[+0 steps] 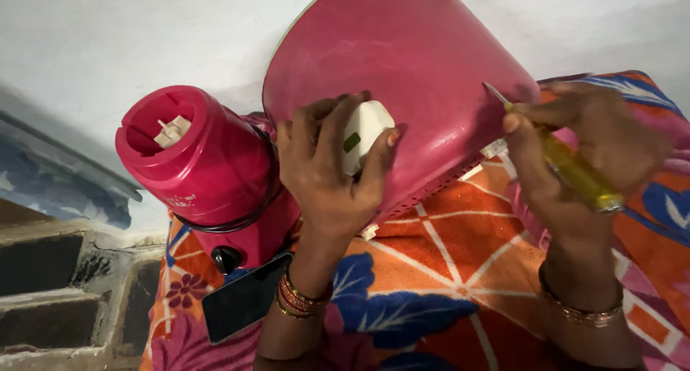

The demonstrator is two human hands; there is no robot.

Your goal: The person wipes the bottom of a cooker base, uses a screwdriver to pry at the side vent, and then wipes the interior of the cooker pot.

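Near edge: black phone point(244, 297) lay on the orange-blue floral cloth point(445, 270). Left hand point(330, 162) clasped a white plug point(365, 130) against the tilted pink housing point(402, 62); right hand point(596, 137) gripped a yellow-handled screwdriver point(571, 170), tip on the housing. Pink mixer base point(208, 170) lay left, by the wall.

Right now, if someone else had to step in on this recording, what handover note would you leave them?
Left hand grips the white knob on the pink appliance body, which lies tilted on the patterned cloth.
Right hand holds a yellow-handled screwdriver, tip at the body's lower edge.
A second pink motor base and a dark phone lie to the left.
Knob still attached; no loose screws or parts visible.
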